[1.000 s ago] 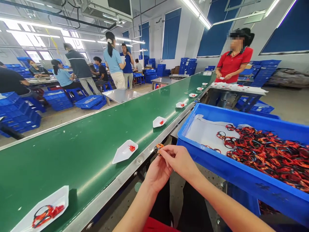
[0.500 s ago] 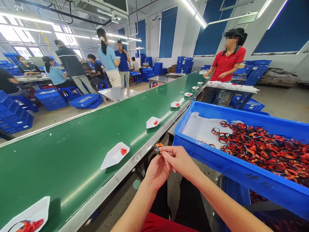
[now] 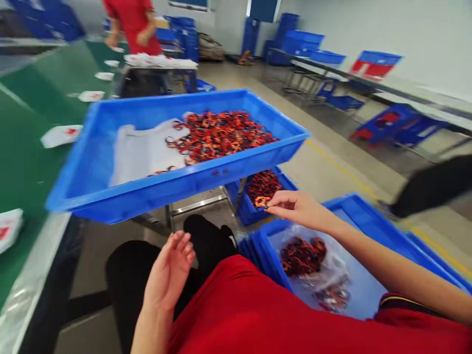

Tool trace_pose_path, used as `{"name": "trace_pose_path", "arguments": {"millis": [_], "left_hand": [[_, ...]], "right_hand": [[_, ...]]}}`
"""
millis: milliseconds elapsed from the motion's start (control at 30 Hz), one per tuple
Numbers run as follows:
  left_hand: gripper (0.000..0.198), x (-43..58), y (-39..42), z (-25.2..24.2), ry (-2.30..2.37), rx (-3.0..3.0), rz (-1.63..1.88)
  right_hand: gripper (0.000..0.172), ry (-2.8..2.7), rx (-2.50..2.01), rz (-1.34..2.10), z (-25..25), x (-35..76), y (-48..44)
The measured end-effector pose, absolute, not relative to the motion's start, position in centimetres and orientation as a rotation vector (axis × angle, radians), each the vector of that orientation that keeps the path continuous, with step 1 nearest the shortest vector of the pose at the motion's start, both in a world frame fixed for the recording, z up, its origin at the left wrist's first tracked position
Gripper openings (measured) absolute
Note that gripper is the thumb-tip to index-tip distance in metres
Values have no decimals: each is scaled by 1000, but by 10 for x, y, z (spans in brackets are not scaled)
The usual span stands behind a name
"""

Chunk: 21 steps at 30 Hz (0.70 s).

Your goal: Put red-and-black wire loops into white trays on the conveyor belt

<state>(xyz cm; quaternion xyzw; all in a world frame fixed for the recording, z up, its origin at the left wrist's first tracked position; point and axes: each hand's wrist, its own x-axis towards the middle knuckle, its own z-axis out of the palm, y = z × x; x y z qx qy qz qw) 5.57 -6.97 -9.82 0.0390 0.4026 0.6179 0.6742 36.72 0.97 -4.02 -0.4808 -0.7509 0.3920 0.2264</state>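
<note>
My right hand (image 3: 295, 209) pinches a small orange and black band (image 3: 262, 201) and holds it over a low blue bin (image 3: 359, 221) on the floor at my right. That bin holds a clear bag (image 3: 332, 275) with a heap of the same bands (image 3: 303, 255). My left hand (image 3: 170, 269) hangs above my lap with its fingers loosely apart and nothing in them. Ahead, a large blue tray (image 3: 147, 189) on a stand carries a pile of orange and black bands (image 3: 217, 135) beside a white sheet (image 3: 145, 152).
The green conveyor belt (image 3: 22, 147) runs along my left with white trays (image 3: 61, 135) on it. A person in a red shirt (image 3: 132, 22) stands at a table beyond. Another blue bin with bands (image 3: 263, 189) sits under the stand. More blue crates (image 3: 391, 120) stand at the right.
My view has swung from the belt to the right and down. My hands have come apart: the right carried the band out over the floor bin, the left let go and dropped toward my lap.
</note>
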Motion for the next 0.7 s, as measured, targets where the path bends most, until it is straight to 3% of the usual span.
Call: {"name": "trace_pose_path", "arguments": {"millis": [67, 233, 367, 567, 700], "left_hand": [[14, 66, -60, -108, 946, 91, 1321], [11, 84, -49, -116, 1009, 123, 1240], [10, 86, -48, -120, 1049, 144, 1203], [6, 82, -54, -122, 1094, 207, 1198], [12, 88, -55, -126, 1117, 243, 1167]], "right_hand": [[29, -2068, -1568, 954, -62, 421, -10], [39, -2023, -1998, 1060, -116, 491, -62], [32, -2251, -2166, 851, -150, 508, -68], [23, -2527, -2023, 880, -172, 485, -66], [35, -2681, -1874, 786, -202, 439, -71]]}}
